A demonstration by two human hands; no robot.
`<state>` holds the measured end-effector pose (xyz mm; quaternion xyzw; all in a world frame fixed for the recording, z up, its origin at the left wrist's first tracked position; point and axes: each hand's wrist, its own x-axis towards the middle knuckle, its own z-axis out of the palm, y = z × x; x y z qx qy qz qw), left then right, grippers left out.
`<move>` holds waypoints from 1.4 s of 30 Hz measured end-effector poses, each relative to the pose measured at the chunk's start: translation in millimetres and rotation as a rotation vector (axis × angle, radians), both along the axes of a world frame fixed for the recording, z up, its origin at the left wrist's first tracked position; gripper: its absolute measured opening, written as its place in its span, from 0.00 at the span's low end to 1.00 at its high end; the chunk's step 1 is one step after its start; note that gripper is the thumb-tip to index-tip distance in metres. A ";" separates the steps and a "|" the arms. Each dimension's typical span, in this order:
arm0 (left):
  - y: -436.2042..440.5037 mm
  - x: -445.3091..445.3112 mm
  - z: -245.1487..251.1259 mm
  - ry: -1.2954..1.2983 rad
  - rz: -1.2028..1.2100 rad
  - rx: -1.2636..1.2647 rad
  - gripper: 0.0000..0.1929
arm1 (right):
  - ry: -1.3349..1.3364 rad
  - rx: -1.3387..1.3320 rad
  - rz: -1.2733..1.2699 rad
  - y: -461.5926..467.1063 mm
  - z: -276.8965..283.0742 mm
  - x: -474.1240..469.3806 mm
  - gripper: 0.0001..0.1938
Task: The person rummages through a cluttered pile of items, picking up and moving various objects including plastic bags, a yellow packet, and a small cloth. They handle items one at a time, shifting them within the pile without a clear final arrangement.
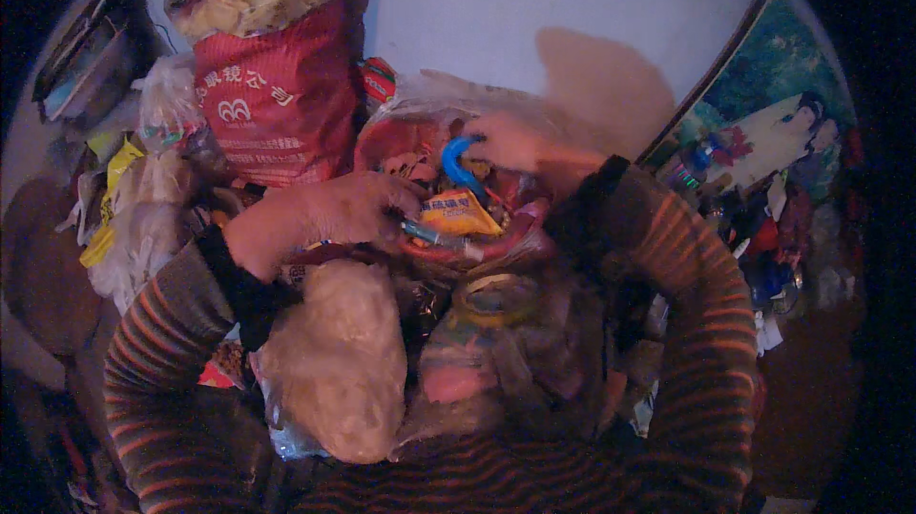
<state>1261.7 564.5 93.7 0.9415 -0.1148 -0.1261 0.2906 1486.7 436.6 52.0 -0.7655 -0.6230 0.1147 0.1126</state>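
Observation:
A red container [494,250], lined with clear plastic, holds mixed small items in front of me. My right hand [519,142] reaches over its far side, blurred, beside a curved blue object [458,159]; whether it grips this is unclear. My left hand [343,210] is at the container's left edge, its fingers bent by a clear tube-like item [422,233]; a hold on it cannot be made out. A yellow-orange printed packet [461,213] lies between the hands. Nearer to me are a tan plastic-wrapped bundle [351,364] and a dark translucent bag [544,342] with a yellowish ring [501,296].
A tall red printed bag [279,99] stands behind my left hand, by the pale wall [458,6]. Plastic bags [154,199] crowd the left. At right, a picture panel [758,99] leans behind assorted small things [773,242].

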 end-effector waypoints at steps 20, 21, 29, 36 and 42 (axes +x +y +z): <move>11.5 3.7 -21.3 -0.030 -0.069 -0.077 0.17 | 0.703 0.115 -0.056 -42.0 31.6 22.4 0.14; 12.4 3.7 -21.9 -0.048 -0.082 -0.080 0.17 | 0.726 0.069 0.107 -45.6 32.3 18.7 0.15; 10.8 -0.7 -22.4 -0.111 -0.084 -0.067 0.15 | 0.245 0.043 0.153 -54.6 -2.5 -5.9 0.14; 11.1 -5.4 -26.5 -0.080 0.058 -0.109 0.13 | -0.028 -0.274 -0.049 -5.4 -3.9 7.0 0.16; 10.5 -2.6 -10.8 0.030 0.492 -0.830 0.17 | 0.747 0.165 -0.147 -37.3 28.5 4.7 0.19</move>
